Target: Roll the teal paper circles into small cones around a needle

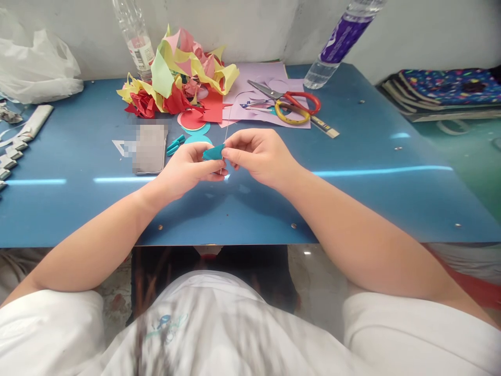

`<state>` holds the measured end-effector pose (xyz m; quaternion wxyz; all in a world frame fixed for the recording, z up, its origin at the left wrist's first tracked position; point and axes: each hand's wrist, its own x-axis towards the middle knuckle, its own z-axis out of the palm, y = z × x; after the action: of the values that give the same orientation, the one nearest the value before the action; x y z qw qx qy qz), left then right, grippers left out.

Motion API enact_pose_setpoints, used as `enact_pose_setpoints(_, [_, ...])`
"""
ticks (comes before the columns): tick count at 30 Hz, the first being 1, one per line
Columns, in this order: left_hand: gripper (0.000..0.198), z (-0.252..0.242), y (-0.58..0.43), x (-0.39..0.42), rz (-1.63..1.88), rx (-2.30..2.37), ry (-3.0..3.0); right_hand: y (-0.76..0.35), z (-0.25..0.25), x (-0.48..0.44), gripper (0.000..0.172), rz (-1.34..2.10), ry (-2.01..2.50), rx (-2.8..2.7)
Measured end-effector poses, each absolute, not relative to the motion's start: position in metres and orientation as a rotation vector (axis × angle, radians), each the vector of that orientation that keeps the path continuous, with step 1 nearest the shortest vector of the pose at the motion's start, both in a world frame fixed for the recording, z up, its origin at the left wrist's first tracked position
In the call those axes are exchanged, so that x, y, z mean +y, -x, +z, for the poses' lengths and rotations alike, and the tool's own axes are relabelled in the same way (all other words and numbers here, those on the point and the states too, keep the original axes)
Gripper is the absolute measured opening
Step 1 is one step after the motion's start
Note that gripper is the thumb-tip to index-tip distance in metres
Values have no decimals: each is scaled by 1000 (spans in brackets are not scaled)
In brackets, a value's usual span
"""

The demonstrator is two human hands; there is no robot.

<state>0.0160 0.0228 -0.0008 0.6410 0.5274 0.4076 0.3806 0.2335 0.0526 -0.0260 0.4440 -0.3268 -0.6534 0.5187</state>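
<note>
A small piece of teal paper (213,152) is pinched between my two hands above the blue table. My left hand (188,166) has its fingers closed on the paper's left side. The fingertips of my right hand (260,155) press its right edge, where a thin straight stick or wire (227,125) runs up past the paper. Part of that stick is hidden by my fingers. Just behind my left hand lie several rolled teal paper pieces (175,145) and round teal paper discs (199,139), with a red disc (193,119) farther back.
Red-and-yellow-handled scissors (291,104) lie on purple paper (256,78). Crumpled paper flowers (172,83) stand behind, between a clear bottle (136,44) and a purple-labelled bottle (340,44). A phone-like slab (151,166) is at left; a white plastic bag (37,65) sits far left.
</note>
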Motion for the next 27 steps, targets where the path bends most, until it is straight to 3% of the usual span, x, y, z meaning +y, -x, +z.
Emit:
enact_pose_setpoints(11, [25, -4, -15, 24, 888, 956, -1242, -231, -24, 47, 35, 1293, 843, -1604])
enact_pose_setpoints(27, [19, -5, -13, 24, 906, 944, -1277, -231, -23, 48, 19, 1281, 784, -1621])
